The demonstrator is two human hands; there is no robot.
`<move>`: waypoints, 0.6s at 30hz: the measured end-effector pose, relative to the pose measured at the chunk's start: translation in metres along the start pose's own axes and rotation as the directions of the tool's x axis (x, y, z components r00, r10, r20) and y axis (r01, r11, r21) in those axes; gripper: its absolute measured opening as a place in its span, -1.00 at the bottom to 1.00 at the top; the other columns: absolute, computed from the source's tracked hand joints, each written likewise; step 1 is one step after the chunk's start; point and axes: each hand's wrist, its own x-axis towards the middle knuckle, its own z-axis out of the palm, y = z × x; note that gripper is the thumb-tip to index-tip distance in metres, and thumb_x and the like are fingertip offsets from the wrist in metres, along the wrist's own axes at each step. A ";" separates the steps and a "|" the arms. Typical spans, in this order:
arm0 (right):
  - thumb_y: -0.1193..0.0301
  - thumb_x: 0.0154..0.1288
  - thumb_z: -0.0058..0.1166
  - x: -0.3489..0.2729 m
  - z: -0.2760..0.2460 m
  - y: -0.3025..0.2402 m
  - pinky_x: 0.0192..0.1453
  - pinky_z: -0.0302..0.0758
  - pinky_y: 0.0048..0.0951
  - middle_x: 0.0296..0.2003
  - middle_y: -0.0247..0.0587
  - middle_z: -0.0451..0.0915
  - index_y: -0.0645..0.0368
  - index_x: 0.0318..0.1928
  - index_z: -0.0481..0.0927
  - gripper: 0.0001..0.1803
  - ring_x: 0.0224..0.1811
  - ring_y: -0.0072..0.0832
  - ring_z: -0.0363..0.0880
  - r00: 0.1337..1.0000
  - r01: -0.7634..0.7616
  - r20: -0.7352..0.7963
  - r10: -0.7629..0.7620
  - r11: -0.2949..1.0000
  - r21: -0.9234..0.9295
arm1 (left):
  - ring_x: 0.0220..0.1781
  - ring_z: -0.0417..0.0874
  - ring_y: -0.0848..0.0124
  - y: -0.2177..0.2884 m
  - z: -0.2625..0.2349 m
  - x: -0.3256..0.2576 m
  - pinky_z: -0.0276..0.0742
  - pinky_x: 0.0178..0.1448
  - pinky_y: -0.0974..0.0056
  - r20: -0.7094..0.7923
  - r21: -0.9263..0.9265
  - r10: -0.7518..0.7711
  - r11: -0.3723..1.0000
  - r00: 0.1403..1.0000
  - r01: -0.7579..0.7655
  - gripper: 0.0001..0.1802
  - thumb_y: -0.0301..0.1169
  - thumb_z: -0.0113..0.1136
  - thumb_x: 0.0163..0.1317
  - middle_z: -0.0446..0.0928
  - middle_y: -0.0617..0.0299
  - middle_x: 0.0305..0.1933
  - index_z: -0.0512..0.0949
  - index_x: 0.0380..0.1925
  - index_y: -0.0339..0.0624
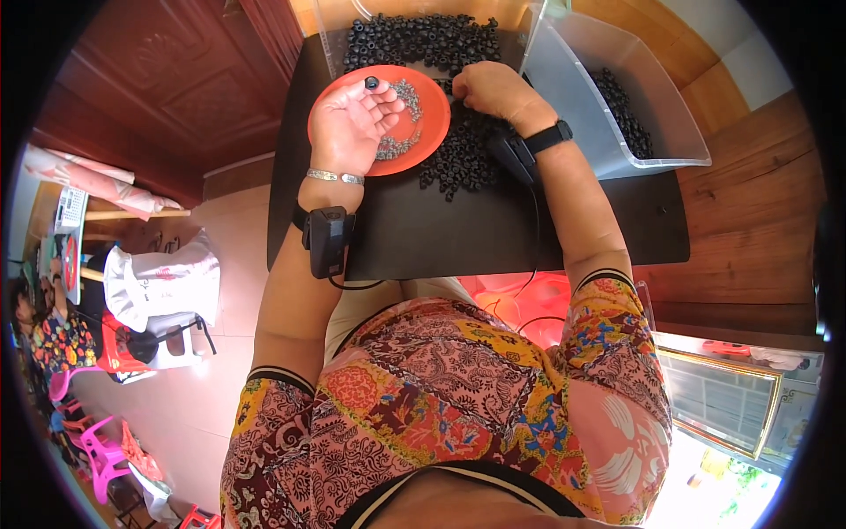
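Observation:
My left hand is turned palm up over a red plate, its fingers loosely curled. A small round black part with a dark hollow is held at its thumb and index fingertips. Small silvery metal pieces lie scattered on the plate, partly hidden by that hand. Just past the plate's right edge, my right hand points down with its fingers pinched together. What those fingers hold, if anything, is hidden. Below it, a heap of small black parts spreads on the black table.
More black parts fill a clear bin at the far side. A second translucent bin on the right holds some too. Wrist devices with cables sit on both my forearms. On the left floor stand a white sack and pink stools; another person is there.

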 end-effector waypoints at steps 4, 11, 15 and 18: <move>0.54 -0.07 0.10 0.001 0.004 0.002 -0.18 0.50 -0.21 -0.40 -0.10 0.61 0.09 -0.36 0.62 -0.82 -0.24 -0.13 0.59 1.000 0.021 -0.004 -0.021 1.000 -0.021 | -0.18 0.57 0.22 0.000 0.004 -0.001 0.45 -0.03 0.21 0.020 0.020 -0.004 1.000 1.000 0.004 -0.78 -0.30 -0.04 0.24 0.55 0.09 -0.27 0.46 -0.36 -0.24; 0.54 0.01 0.10 0.004 0.008 0.014 -0.19 0.51 -0.30 -0.41 -0.13 0.63 0.11 -0.31 0.63 -0.82 -0.29 -0.24 0.62 0.992 0.062 -0.114 -0.053 0.996 0.071 | -0.20 0.58 0.22 -0.002 0.005 0.002 0.44 -0.05 0.23 -0.006 0.036 -0.008 0.999 1.000 0.008 -0.76 -0.29 -0.04 0.23 0.56 0.11 -0.30 0.48 -0.35 -0.26; 0.48 0.24 0.10 0.007 -0.016 0.006 -0.10 0.46 -0.58 -0.32 -0.43 0.58 0.23 -0.11 0.59 -0.79 -0.27 -0.66 0.50 0.989 0.145 -0.139 -0.057 0.605 0.783 | -0.22 0.58 0.25 -0.007 0.008 0.001 0.43 -0.06 0.25 -0.009 0.075 -0.014 0.997 1.000 0.014 -0.74 -0.28 -0.03 0.21 0.56 0.13 -0.31 0.49 -0.36 -0.27; 0.46 0.29 0.08 -0.001 -0.027 -0.020 -0.05 0.47 -0.56 -0.29 -0.36 0.62 0.18 -0.07 0.59 -0.79 -0.24 -0.65 0.54 0.993 0.113 -0.114 -0.006 0.232 0.966 | -0.25 0.58 0.27 -0.012 0.008 0.000 0.42 -0.07 0.24 0.040 0.067 -0.023 0.998 0.999 0.020 -0.74 -0.26 -0.01 0.20 0.56 0.14 -0.32 0.50 -0.36 -0.24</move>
